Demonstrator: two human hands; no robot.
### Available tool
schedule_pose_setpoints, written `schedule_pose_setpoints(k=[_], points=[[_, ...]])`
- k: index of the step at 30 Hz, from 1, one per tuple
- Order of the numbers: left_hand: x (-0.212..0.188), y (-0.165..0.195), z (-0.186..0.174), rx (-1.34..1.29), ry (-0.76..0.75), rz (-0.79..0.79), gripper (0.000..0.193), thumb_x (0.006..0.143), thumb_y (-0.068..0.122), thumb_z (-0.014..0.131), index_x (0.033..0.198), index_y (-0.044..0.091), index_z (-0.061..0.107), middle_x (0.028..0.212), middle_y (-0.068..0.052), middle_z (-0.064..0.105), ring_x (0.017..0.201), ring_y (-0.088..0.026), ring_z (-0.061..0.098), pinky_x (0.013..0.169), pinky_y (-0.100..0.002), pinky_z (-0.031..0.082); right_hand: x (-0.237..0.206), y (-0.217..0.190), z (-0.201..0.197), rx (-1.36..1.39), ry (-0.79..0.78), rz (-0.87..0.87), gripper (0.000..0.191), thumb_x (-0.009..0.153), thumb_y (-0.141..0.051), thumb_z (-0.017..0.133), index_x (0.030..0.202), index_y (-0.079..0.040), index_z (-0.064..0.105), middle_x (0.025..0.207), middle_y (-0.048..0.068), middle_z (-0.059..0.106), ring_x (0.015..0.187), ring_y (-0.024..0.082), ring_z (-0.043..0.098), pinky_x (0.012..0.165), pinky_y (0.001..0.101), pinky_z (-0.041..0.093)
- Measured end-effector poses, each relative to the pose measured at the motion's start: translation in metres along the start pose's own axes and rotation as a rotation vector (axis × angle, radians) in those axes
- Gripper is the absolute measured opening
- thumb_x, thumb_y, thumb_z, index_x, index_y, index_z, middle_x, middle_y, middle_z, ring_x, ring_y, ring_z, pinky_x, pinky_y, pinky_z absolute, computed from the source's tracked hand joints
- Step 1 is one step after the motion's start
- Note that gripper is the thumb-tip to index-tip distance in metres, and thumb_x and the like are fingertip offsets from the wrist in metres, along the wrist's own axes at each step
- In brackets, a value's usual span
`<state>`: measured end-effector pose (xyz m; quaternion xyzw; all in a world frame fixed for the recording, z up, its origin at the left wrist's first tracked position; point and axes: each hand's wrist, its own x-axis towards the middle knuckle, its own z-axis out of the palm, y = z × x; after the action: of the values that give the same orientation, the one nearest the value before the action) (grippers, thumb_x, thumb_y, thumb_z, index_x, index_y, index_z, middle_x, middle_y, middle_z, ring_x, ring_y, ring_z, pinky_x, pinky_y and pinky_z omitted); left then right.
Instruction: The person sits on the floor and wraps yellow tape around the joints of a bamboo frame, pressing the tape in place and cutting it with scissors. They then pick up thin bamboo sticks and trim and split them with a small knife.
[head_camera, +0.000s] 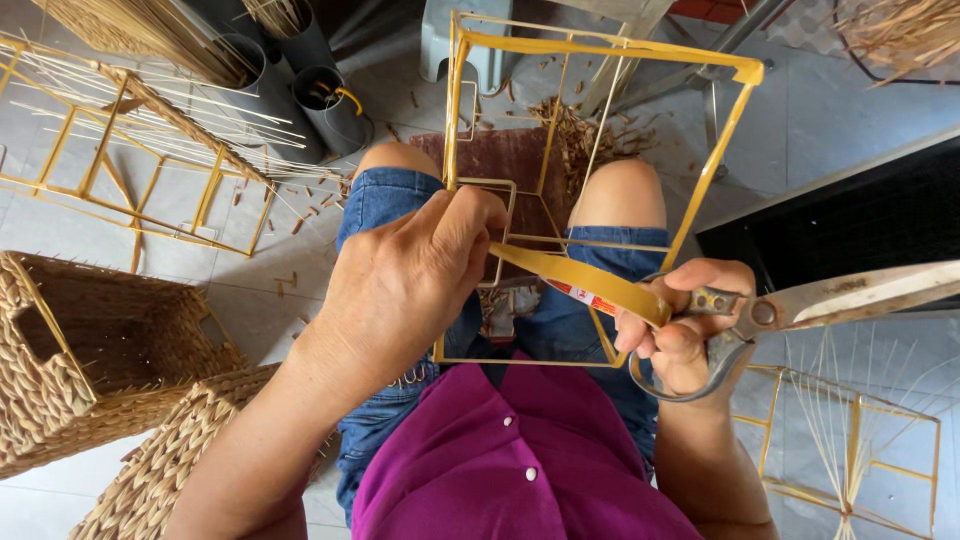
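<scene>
While we look down over our lap, our left hand (415, 275) is closed on the inner bar of a yellow wire frame (600, 190), pinching one end of a flat yellow strip (590, 285). The frame stands tilted on our knees, between the two hands and reaching away beyond them. Our right hand (675, 325) grips the other end of the strip together with a pair of metal scissors (800, 310), whose blades point out to the right, past the hand, closed or nearly so. To the left of our left hand sits a woven basket (90, 350) on the floor, and farther off beyond it lies another yellow frame (130, 160) with thin reeds across it.
</scene>
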<state>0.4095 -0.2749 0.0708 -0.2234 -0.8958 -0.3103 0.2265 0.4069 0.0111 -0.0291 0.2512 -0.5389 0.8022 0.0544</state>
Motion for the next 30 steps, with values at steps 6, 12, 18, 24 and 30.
schedule_pose_setpoints(k=[6, 12, 18, 24, 30], points=[[0.003, -0.013, 0.017, 0.142, -0.023, -0.028, 0.024, 0.093, 0.004, 0.068, 0.113, 0.009, 0.057, 0.091, -0.006, 0.065, 0.065, -0.027, 0.067, 0.050, -0.039, 0.050, 0.011, 0.000, 0.008, -0.057, 0.024, 0.003, 0.047, 0.100, -0.031, 0.080, 0.128, -0.008, 0.051, 0.079, 0.016, 0.066, 0.060, 0.015, 0.058, 0.056, 0.0223, 0.045], [0.003, -0.010, 0.030, 0.073, 0.039, -0.080, 0.016, 0.100, 0.010, 0.069, 0.110, 0.009, 0.056, 0.087, -0.005, 0.067, 0.064, -0.027, 0.068, 0.050, -0.038, 0.051, 0.016, 0.002, 0.008, 0.007, 0.017, 0.020, 0.046, 0.100, -0.028, 0.080, 0.128, -0.006, 0.050, 0.075, 0.016, 0.065, 0.058, 0.016, 0.058, 0.057, 0.0241, 0.045], [0.011, -0.003, 0.028, -0.672, -0.238, -0.539, 0.015, 0.096, -0.001, 0.055, 0.109, 0.006, 0.057, 0.085, -0.004, 0.075, 0.056, -0.013, 0.075, 0.051, -0.026, 0.060, 0.023, -0.008, -0.004, 0.112, -0.064, 0.076, 0.049, 0.101, -0.028, 0.080, 0.132, -0.003, 0.051, 0.077, 0.015, 0.065, 0.060, 0.017, 0.060, 0.065, 0.0300, 0.052], [0.018, 0.008, 0.033, -0.550, -0.147, -0.592, 0.011, 0.094, 0.002, 0.066, 0.101, 0.004, 0.059, 0.081, -0.004, 0.075, 0.051, -0.009, 0.070, 0.044, -0.025, 0.054, 0.036, -0.063, -0.053, 0.031, -0.110, 0.293, 0.071, 0.089, -0.036, 0.084, 0.137, 0.004, 0.050, 0.087, 0.026, 0.073, 0.058, 0.022, 0.066, 0.049, 0.0243, 0.051], [0.018, 0.014, 0.037, -0.508, -0.121, -0.602, 0.015, 0.093, 0.004, 0.068, 0.100, 0.006, 0.055, 0.080, -0.001, 0.074, 0.045, -0.009, 0.064, 0.039, -0.025, 0.048, 0.020, -0.092, -0.090, -0.572, 0.124, 0.087, 0.042, 0.091, -0.010, 0.075, 0.123, 0.006, 0.054, 0.079, 0.019, 0.070, 0.059, 0.018, 0.066, 0.055, 0.0219, 0.052]])
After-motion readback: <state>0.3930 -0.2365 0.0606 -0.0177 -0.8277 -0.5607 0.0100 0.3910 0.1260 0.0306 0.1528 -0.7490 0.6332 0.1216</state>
